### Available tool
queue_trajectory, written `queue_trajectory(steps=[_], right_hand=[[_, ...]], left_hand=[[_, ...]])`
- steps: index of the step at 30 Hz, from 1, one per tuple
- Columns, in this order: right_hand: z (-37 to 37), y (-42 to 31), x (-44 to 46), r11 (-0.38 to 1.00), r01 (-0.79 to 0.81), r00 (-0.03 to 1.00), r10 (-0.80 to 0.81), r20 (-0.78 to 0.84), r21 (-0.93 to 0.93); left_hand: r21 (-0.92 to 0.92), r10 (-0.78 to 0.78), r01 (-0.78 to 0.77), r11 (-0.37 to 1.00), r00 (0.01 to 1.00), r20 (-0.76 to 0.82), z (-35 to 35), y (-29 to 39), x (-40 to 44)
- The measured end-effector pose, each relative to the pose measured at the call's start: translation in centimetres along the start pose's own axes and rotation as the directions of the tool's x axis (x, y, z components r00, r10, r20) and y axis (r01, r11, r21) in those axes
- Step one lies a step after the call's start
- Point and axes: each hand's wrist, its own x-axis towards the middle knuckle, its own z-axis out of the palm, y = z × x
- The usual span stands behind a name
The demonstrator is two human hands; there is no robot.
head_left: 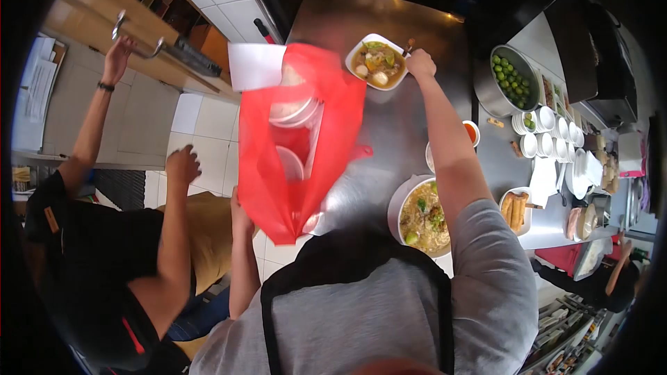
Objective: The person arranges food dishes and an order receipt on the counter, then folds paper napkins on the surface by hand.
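A red carrier bag [267, 167], blurred along its top, hangs at the table's left edge. White round containers [295, 111] show inside it, and a white paper [256, 67] is at its top. My left hand [242, 221] is closed at the bag's lower left side, its fingers partly hidden behind it. Across the table, my right hand [421, 64] is closed at the right corner of a white square soup bowl [353, 64]. A small brown item [410, 45] pokes up beside those fingers; I cannot make out what it is.
Near my body stands a large noodle soup bowl [394, 212], with a red sauce cup [472, 132] beyond. To the right are a pot of green limes [514, 80], stacked white cups [545, 135] and fried rolls [514, 210]. At left, a co-worker [104, 250] grips a door handle [119, 24].
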Motion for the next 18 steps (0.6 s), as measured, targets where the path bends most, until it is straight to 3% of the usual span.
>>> queue_trajectory(steps=[4, 13, 16, 17, 18], right_hand=[[1.1, -4.8, 1.1, 0.997, -0.054, 0.998, 0.053, 0.025, 0.048], [3.1, -11.4, 1.7, 0.992, -0.066, 0.993, 0.054, 0.103, 0.11], [0.7, -10.4, 0.1, 0.977, 0.175, 0.977, -0.188, 0.102, 0.121], [-0.9, -9.4, -1.0, 0.98, 0.158, 0.98, -0.17, 0.099, 0.12], [-2.3, -8.1, -2.1, 0.953, 0.296, 0.953, -0.299, 0.041, 0.067]], left_hand=[[0.133, 0.022, -0.029, 0.991, 0.998, 0.054, -4.4, -2.3, -2.1], [0.082, -0.082, 0.074, 0.994, 0.992, 0.098, -3.4, -2.2, -2.4], [0.074, -0.078, 0.069, 0.995, 0.989, 0.127, -2.8, -2.0, -1.7], [0.073, -0.075, 0.066, 0.995, 0.988, 0.138, -2.6, -1.9, -1.6], [0.07, -0.072, 0.062, 0.996, 0.986, 0.151, -2.6, -1.9, -1.5]])
